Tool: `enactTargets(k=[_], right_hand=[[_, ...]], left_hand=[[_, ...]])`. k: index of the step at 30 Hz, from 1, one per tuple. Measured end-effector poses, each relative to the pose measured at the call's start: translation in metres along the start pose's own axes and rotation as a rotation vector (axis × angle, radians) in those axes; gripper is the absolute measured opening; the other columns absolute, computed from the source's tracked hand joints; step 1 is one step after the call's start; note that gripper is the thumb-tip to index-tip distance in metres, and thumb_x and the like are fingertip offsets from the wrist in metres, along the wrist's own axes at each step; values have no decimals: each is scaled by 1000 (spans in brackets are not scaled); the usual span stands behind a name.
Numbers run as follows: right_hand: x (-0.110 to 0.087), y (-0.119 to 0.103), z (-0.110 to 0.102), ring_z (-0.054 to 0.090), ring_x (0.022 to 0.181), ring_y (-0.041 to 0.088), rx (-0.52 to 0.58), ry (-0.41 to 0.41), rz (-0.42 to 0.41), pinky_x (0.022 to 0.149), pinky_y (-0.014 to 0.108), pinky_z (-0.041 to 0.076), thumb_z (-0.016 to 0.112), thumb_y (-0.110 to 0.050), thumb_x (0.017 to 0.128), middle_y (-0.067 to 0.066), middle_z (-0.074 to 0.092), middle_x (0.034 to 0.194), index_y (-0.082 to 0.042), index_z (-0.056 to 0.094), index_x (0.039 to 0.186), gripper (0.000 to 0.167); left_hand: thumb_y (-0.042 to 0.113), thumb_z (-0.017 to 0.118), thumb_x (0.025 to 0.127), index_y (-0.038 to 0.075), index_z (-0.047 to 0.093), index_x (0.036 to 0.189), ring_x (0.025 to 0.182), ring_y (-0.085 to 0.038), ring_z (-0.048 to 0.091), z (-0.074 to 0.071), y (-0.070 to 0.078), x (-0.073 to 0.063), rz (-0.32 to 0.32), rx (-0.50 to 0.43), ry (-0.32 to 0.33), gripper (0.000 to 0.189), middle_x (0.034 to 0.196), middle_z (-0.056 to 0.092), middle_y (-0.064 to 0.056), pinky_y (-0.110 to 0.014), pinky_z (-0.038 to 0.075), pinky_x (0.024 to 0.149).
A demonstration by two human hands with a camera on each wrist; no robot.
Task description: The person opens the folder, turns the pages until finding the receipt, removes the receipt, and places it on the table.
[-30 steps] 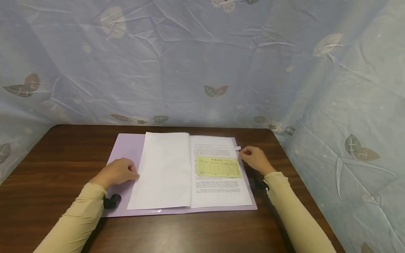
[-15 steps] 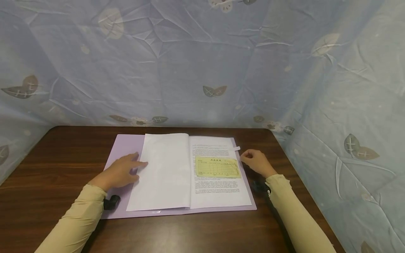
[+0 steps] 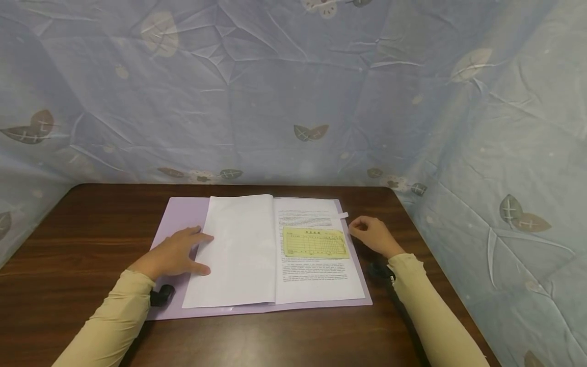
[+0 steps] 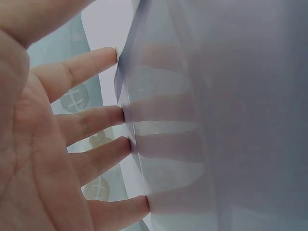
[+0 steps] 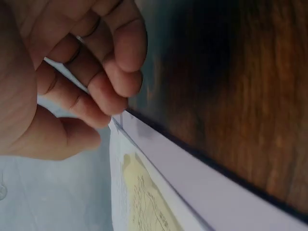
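A lilac folder (image 3: pixel 189 216) lies spread on the brown table, with a white page (image 3: pixel 238 250) in a clear sleeve on its left side. Its right side shows a printed sheet (image 3: pixel 316 290) and a yellow slip with a ruled form (image 3: pixel 316 242). My left hand (image 3: pixel 176 252) lies at the left page's outer edge, fingers spread. In the left wrist view the straight fingertips (image 4: pixel 122 114) touch the glossy sleeve, which mirrors them. My right hand (image 3: pixel 373 235) rests by the folder's right edge, just below a small white tab (image 3: pixel 344 215); its fingers hang loosely curled around nothing.
The dark wooden table (image 3: pixel 247 336) has its right edge close beside my right forearm. A pale blue curtain (image 3: pixel 257 102) with leaf prints hangs behind the table and along its right side. Black wrist cameras sit under both wrists, the left one (image 3: pixel 162 295) over the folder.
My left hand has gone from bent fingers at the page's edge to spread fingers reaching over it, thumb lowered toward me. My right hand has hardly moved. The folder stays in place.
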State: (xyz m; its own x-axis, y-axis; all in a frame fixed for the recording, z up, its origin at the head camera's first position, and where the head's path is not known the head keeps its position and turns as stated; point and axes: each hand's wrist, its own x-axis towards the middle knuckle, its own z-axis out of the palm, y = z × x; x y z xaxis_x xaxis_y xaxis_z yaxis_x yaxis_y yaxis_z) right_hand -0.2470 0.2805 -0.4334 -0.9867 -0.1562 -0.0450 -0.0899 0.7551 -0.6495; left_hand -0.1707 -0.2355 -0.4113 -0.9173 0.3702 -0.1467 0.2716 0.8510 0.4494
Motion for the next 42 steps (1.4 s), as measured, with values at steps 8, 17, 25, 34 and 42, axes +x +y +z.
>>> enactTargets(k=[8,17,25,34,42], right_hand=[[6,-3,-1,59,93,24,-23,-57,-77,81,39,46,75,-23,95,4,67,98,-10,74,121,29],[19,-7,2,57,92,21,-125,-166,-118,77,36,46,79,-24,92,3,64,99,-7,72,127,40],[23,-6,3,57,85,19,-100,-199,-103,70,32,47,80,-21,91,2,63,92,-11,76,111,23],[22,-8,5,57,85,20,-84,-192,-93,71,33,47,79,-16,91,3,63,92,-11,75,104,15],[22,-8,6,57,85,21,-80,-186,-91,72,34,47,79,-15,91,3,65,93,-13,72,93,8]], left_hand=[[53,89,73,5,59,144,143,-61,32,1,2,-1,-16,5,-5,91,155,36,-39,-79,26,109],[52,90,73,4,59,144,142,-61,32,1,3,-3,-24,0,-6,91,155,35,-40,-78,28,109],[52,90,72,4,59,144,142,-62,32,1,3,-3,-28,8,-6,92,154,36,-40,-79,29,108],[52,90,73,4,59,144,142,-61,32,1,4,-3,-33,0,-10,91,155,35,-39,-79,27,109],[51,90,72,4,58,145,143,-61,31,0,6,-4,-46,-6,-14,92,156,35,-38,-80,24,109]])
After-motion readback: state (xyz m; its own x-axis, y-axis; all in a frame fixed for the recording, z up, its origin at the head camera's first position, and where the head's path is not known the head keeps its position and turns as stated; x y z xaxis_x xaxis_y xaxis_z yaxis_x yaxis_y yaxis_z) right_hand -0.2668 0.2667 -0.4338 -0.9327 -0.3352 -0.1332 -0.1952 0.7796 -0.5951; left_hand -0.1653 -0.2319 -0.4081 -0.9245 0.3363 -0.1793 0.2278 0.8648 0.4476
